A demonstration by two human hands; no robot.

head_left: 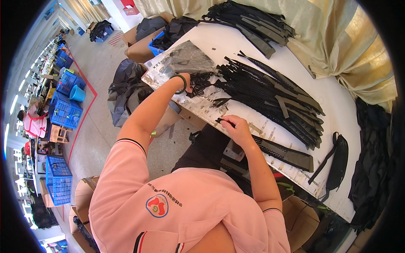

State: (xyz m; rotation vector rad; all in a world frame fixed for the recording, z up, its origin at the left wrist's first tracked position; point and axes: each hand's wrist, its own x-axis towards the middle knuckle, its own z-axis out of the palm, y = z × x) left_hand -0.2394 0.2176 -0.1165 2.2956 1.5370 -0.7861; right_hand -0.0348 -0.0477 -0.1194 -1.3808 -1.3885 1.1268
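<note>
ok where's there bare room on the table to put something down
Bare white table shows between the far strap pile and middle strap pile, and right of the middle pile, above the black pouch-like piece. It's crowded at the left end, where small black parts lie beside a clear plastic sheet.

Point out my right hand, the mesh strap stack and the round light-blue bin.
Right hand (pixel 239 130), head view: back of the hand.
Mesh strap stack (pixel 265 100), head view: its middle.
Round light-blue bin (pixel 78 95), head view: side wall.
</note>
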